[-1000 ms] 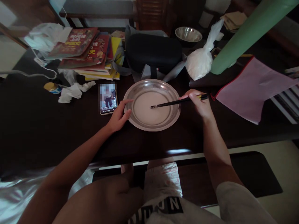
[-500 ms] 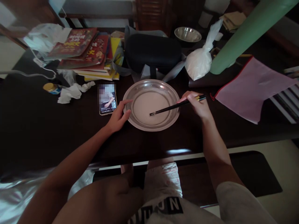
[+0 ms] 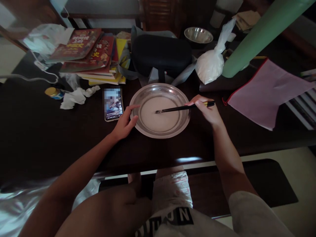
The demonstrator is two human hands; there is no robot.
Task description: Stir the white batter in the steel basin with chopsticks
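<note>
- On the dark table [image 3: 49, 138], a metal pan [image 3: 160, 110] of pale batter sits between both hands.
- Left hand [image 3: 124, 123], loosely open, steadies the rim; keep it there.
- Right hand [image 3: 207, 110] pinches chopsticks [image 3: 182, 108], tips in the batter; stir low, avoiding splashes toward the phone [image 3: 113, 104].

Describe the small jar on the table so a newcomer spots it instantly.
Start at the dark table and find the book stack at its far left. Just nearer lies crumpled tissue; the jar lies left of it. It alone has a yellow lid.
</note>
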